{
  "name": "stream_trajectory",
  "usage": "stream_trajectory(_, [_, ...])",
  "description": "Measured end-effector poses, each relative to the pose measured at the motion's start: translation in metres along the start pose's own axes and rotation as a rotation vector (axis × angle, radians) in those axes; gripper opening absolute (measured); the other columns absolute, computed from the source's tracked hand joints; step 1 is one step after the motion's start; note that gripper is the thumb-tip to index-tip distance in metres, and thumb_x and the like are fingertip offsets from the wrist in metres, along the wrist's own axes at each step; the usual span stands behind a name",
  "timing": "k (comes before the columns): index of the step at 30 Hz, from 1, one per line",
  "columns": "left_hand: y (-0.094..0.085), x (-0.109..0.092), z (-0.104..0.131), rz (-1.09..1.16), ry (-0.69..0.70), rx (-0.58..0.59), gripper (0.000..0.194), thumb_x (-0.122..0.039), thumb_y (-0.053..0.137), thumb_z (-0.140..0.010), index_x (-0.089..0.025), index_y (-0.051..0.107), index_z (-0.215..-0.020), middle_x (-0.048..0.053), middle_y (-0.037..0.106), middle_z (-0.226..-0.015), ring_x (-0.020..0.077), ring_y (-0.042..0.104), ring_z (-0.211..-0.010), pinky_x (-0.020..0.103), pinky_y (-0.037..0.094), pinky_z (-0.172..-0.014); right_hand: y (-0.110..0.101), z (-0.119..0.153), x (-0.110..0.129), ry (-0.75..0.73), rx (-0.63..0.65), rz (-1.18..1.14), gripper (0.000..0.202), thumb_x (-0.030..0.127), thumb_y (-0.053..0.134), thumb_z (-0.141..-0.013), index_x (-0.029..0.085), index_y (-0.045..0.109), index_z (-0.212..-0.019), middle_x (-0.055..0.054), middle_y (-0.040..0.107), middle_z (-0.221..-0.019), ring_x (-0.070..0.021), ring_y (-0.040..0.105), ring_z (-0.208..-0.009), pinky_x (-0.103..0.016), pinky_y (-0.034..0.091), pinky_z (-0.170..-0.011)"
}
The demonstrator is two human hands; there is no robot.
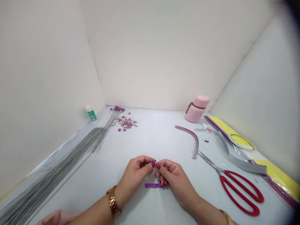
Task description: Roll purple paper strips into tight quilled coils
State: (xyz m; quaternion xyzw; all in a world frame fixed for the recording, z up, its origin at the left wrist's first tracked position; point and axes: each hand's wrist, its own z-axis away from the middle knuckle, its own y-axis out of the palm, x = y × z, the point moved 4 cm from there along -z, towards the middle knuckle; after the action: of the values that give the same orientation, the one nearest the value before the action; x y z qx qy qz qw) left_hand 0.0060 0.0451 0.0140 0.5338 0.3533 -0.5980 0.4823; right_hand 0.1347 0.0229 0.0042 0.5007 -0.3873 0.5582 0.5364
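Near the front middle of the table, my left hand and my right hand meet, their thumbs and fingertips closed on a small purple paper piece. Just below the fingertips a purple paper strip stretches leftward from under my right hand's fingers. Whether that strip joins the pinched piece cannot be made out. Small purple, pink and silver stars form a loose pile at the back left. More purple stars lie at the far ends of thin grey wires.
A bundle of grey wires runs along the left. Red-handled scissors, a curved pink strip and a silver ribbon lie right. Behind stand a pink flask and a glue stick. Yellow packets line the right wall.
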Motion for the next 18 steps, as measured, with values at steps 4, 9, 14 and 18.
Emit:
stream_trajectory(4, [-0.001,0.004,0.0,0.109,-0.069,-0.009,0.016,-0.025,0.062,-0.068,-0.011,0.065,-0.075,0.002,0.059,-0.061,0.0107,0.049,-0.056,0.022,0.039,-0.058,0.0,0.0,-0.001,0.009,0.022,0.013,0.026,0.038,0.052,-0.079,0.015,0.058,-0.07,0.002,0.055,-0.056,-0.006,0.04,-0.041,-0.02,0.027,-0.043])
stream_trajectory(9, [-0.001,0.006,0.001,0.157,-0.085,-0.002,0.016,-0.024,0.061,-0.069,-0.011,0.065,-0.077,0.001,0.059,-0.064,0.0096,0.049,-0.058,0.021,0.039,-0.06,-0.001,0.0,0.0,0.015,0.008,0.024,0.022,0.035,0.052,-0.079,0.016,0.057,-0.073,0.005,0.047,-0.053,-0.0048,0.031,-0.04,-0.019,0.022,-0.039])
stream_trajectory(14, [-0.002,0.001,0.002,-0.056,-0.029,-0.071,0.014,-0.024,0.058,-0.071,-0.012,0.065,-0.076,0.0,0.059,-0.061,0.0113,0.051,-0.059,0.021,0.04,-0.059,-0.001,0.002,0.003,-0.013,-0.024,0.108,0.019,0.032,0.057,-0.076,0.015,0.057,-0.068,0.004,0.048,-0.054,-0.0061,0.033,-0.044,-0.02,0.021,-0.039])
stream_trajectory(18, [-0.001,-0.004,0.006,-0.197,0.084,-0.098,0.015,-0.024,0.056,-0.072,-0.013,0.065,-0.078,0.005,0.065,-0.073,0.0165,0.057,-0.07,0.025,0.043,-0.065,-0.001,0.002,0.005,-0.029,-0.06,0.155,0.021,0.031,0.056,-0.076,0.014,0.055,-0.064,0.004,0.047,-0.052,-0.0057,0.031,-0.044,-0.02,0.022,-0.039])
